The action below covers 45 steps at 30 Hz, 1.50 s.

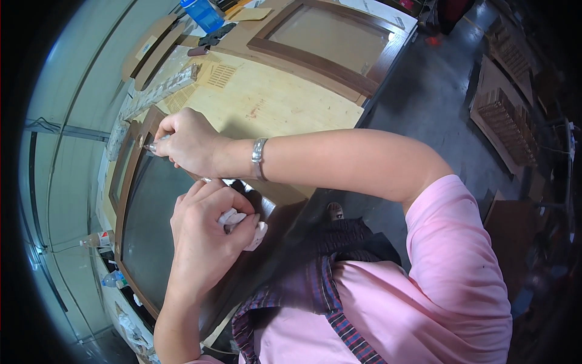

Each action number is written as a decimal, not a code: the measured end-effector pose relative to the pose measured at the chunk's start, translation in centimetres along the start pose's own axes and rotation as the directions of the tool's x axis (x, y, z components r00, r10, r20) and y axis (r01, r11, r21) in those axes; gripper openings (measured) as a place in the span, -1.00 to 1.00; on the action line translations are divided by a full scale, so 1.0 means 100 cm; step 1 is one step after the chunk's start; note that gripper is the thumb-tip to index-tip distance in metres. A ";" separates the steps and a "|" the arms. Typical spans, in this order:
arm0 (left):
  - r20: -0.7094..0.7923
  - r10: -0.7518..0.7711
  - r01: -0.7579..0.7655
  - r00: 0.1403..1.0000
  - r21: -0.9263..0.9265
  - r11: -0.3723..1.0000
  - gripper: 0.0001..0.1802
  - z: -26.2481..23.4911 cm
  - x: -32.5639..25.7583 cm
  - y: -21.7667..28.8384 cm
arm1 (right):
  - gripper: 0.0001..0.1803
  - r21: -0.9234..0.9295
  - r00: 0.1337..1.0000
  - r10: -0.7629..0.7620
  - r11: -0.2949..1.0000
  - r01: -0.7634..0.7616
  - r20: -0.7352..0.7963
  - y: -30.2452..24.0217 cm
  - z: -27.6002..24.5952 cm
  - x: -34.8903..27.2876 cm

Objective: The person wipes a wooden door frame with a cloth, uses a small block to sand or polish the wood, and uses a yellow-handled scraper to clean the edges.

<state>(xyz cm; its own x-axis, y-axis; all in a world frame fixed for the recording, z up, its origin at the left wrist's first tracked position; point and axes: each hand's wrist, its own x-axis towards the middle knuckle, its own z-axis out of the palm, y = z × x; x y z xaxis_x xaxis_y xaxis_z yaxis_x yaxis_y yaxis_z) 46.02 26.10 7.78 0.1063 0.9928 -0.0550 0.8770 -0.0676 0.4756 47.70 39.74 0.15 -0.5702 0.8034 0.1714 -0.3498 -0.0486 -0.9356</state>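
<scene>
A brown wooden frame [124,203] with a dark glass-like panel [159,209] lies at the left. My right hand [189,142] reaches across to the frame's far corner, its fingers pinched around a small thin tool [151,146] with a pale tip at the wood. The fingers hide most of the tool, so its kind cannot be made out. Nearer to me, above the frame's right part, my left hand [206,227] is closed around a crumpled white cloth or tissue [257,235], which sticks out by the thumb.
Another brown frame [291,56] with a panel lies on the pale yellow board [291,100] at the back. A blue bottle [203,15] and a dark glove [217,34] are at the far edge. Stacked brown pieces [506,124] stand at the right. A clear bottle [96,239] lies at the left.
</scene>
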 end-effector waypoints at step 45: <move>-0.053 -0.287 0.255 0.956 -0.330 0.909 -0.78 0.017 -0.012 0.003 | -0.84 -0.016 1.000 0.008 1.000 -0.008 0.029 -0.005 0.000 -0.006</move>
<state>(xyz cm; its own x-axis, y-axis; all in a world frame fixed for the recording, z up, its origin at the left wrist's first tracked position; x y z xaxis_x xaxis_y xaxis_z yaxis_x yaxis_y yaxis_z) 46.91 24.71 6.51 -0.1748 0.9742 -0.1430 0.6699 0.2241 0.7078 48.21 39.31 0.50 -0.5942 0.7857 0.1722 -0.3330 -0.0454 -0.9418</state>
